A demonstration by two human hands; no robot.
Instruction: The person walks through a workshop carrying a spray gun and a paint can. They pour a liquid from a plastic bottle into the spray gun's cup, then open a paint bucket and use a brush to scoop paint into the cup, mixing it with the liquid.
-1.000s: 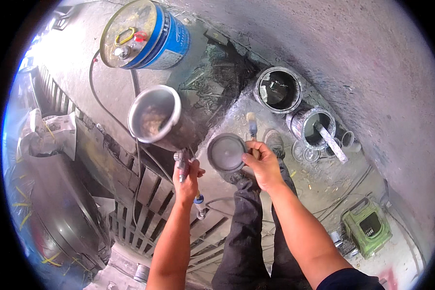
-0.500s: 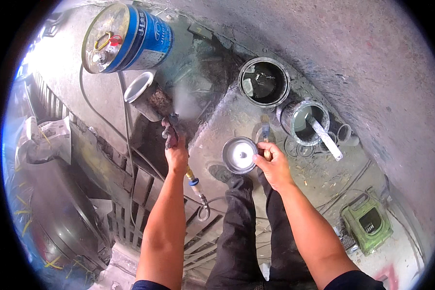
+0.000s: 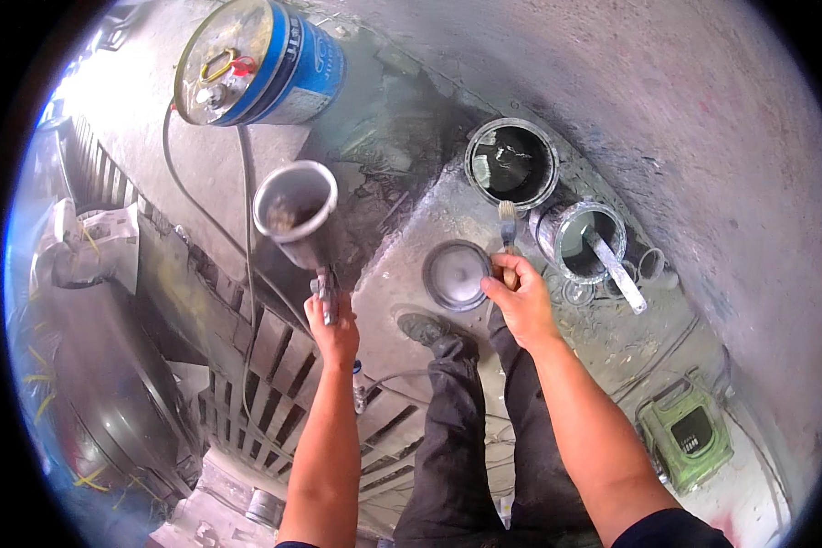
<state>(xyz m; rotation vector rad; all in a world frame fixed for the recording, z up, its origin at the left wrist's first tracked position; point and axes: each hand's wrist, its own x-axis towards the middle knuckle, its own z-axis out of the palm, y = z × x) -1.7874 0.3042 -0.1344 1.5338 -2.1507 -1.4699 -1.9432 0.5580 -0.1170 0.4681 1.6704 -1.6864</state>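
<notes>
My left hand (image 3: 335, 336) is wrapped round the handle of a spray gun (image 3: 327, 292), its grey cup (image 3: 312, 245) standing on top without a cover. Brownish residue shows inside the cup. An air hose hangs from below the gun, partly hidden by my forearm. With thumb and fingers closed, my right hand (image 3: 528, 310) grips a round grey lid (image 3: 455, 274) by its edge, its pale inner side facing up. The same hand also holds a paint brush (image 3: 508, 219), bristles pointing away from me. My fingers cover part of the brush handle.
An open bucket of dark liquid (image 3: 537, 164) and a smaller can (image 3: 571, 251) with a paint-coated stick stand by the right wall. A blue drum (image 3: 306, 78) is at the far left. Slatted grating (image 3: 274, 365), hoses, dark car-like panels (image 3: 110, 365) and a green container (image 3: 690, 438) lie around.
The spray gun's cup has swung from leaning left to more upright, and its opening shows more. The pale mist near it has thinned. The lid has tilted slightly in my right hand.
</notes>
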